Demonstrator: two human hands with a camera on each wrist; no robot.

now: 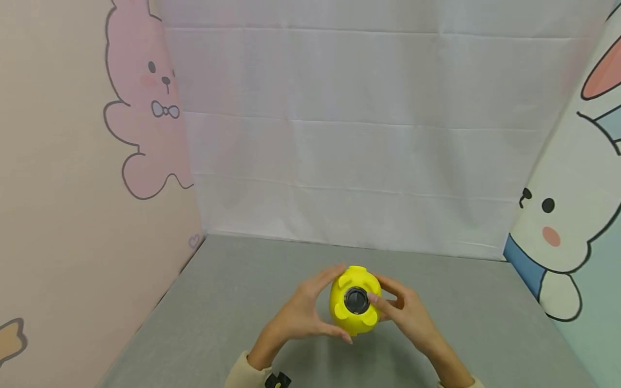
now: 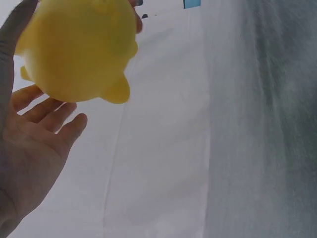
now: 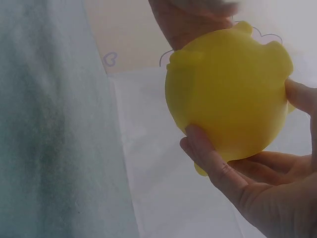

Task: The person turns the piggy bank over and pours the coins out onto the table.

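Both hands meet over the near middle of the grey table point(image 1: 233, 302) and hold a round yellow toy point(image 1: 354, 302) between them, lifted off the surface. On the toy's left side, the left hand point(image 1: 303, 312) curls around it, thumb up near the top and fingertips reaching under the lower edge. From the other side the right hand point(image 1: 405, 312) grips it, with one finger laid across toward the round black plug point(image 1: 356, 300) set in the face turned to the head camera. Small stubby bumps stick out around that plug.

Seen from the left wrist, the yellow toy point(image 2: 79, 49) sits above the open palm of the left hand point(image 2: 34, 148), whose fingers point(image 2: 54, 116) spread loosely below it. Seen from the right wrist, the toy point(image 3: 228, 94) rests in the right hand point(image 3: 262, 193), a finger point(image 3: 203, 148) pressed against its lower side.

A white cloth point(image 1: 359, 134) hangs behind the table, with a pink rabbit picture point(image 1: 145, 102) on the left wall.
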